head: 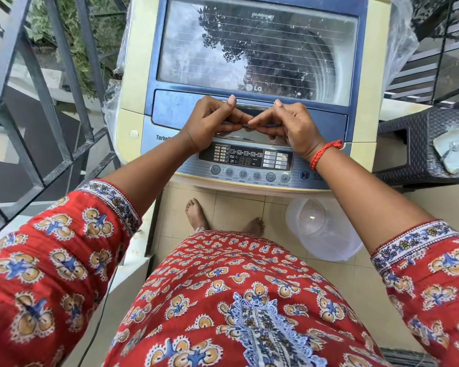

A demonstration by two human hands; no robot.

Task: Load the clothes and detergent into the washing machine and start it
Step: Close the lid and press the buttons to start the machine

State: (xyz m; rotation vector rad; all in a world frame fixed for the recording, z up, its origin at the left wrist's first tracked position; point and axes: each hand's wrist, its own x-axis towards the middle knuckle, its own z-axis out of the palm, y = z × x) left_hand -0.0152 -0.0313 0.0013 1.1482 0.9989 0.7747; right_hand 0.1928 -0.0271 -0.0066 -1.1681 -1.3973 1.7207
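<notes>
While the washing machine (249,107) lid (257,49) sits closed, left hand (212,123) and right hand (289,125) both curl fingers under the lid's front handle (252,105), just above the control panel (247,160).

Your washing machine (133,83) is smooth cream plastic with a glossy blue lid (249,107) whose glass window (249,43) mirrors sky and leaves. Your printed red cloth sleeves (64,250) look soft and matt. Beside you: dull dark metal railing (51,83), a translucent plastic tub (326,234).
</notes>
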